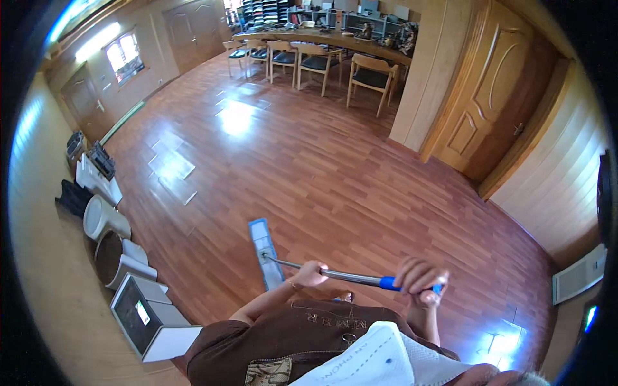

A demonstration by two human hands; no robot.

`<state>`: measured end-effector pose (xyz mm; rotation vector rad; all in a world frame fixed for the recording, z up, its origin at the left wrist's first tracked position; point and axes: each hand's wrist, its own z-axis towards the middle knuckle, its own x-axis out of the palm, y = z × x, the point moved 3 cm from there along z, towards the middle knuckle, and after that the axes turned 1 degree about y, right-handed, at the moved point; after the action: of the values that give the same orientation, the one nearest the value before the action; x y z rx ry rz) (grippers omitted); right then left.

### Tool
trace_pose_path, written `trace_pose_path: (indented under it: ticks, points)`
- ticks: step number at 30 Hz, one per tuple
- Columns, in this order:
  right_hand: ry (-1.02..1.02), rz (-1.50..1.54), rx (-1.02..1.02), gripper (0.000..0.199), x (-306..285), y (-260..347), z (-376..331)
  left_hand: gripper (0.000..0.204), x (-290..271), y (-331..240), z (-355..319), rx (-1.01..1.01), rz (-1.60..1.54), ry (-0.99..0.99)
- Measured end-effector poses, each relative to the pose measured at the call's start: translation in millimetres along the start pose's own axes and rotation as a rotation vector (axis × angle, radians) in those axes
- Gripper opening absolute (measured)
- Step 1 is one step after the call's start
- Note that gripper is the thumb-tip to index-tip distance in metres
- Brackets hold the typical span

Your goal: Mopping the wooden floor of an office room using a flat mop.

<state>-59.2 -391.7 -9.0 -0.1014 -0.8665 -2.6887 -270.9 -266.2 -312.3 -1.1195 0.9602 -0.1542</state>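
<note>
A flat mop (353, 277) with a metal pole and blue grip slants across in front of me. My left hand (309, 275) is closed round the lower part of the pole. Near the top end, my right hand (420, 280) wraps round the blue grip and is slightly blurred. The mop's long blue and grey head (264, 248) lies flat on the wood-look floor (309, 174), ahead and a little left of my left hand. Part of a foot (348, 297) shows just beyond my brown clothing.
Along the left wall stand a white box-like unit (154, 315), several white toilet-like fixtures (106, 217) and dark items. Wooden chairs (372, 78) line a long curved desk (322, 37) at the back. A wooden door (496, 90) is at right, with a white panel (579, 275) nearer.
</note>
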Motion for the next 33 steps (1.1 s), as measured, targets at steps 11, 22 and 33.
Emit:
trace_pose_path:
  ticks: [11, 22, 33]
  points:
    - [0.166, 0.338, 0.568, 0.024, 75, -43, -59, 0.019, -19, 97, -167, -0.468, 0.179, -0.102]
    - [0.633, 0.018, 0.497, 0.013, 55, 49, -55, 0.009, 22, 25, -161, -0.441, 0.276, 0.093]
    - [0.819, 0.235, -0.113, 0.026, 55, 152, -9, 0.019, 119, -117, -40, 0.092, -0.519, 0.260]
